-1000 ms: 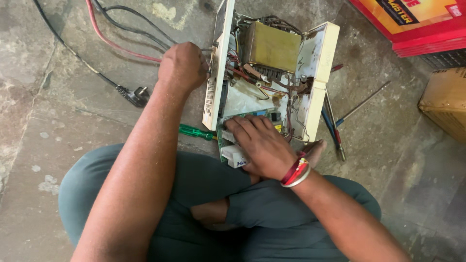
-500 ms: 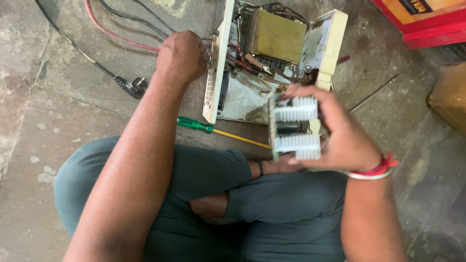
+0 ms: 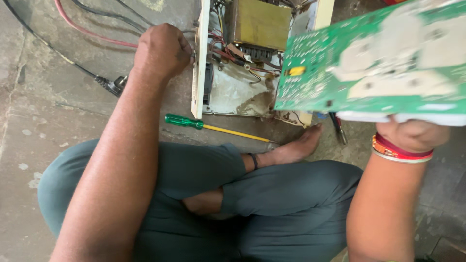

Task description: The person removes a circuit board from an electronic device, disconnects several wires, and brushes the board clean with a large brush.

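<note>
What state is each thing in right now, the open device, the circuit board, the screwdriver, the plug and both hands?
Device casing: opened, insides exposed, standing on the floor.
Circuit board: out of the casing, lifted up, blurred.
Right hand: gripping the circuit board from below.
Left hand: closed on the casing's side panel.
Screwdriver: lying flat on the floor, untouched.
Plug: unplugged, on the floor.

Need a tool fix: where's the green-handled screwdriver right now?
Head view, left of centre: the screwdriver lies on the concrete floor, between the open chassis and the person's crossed legs.
</note>
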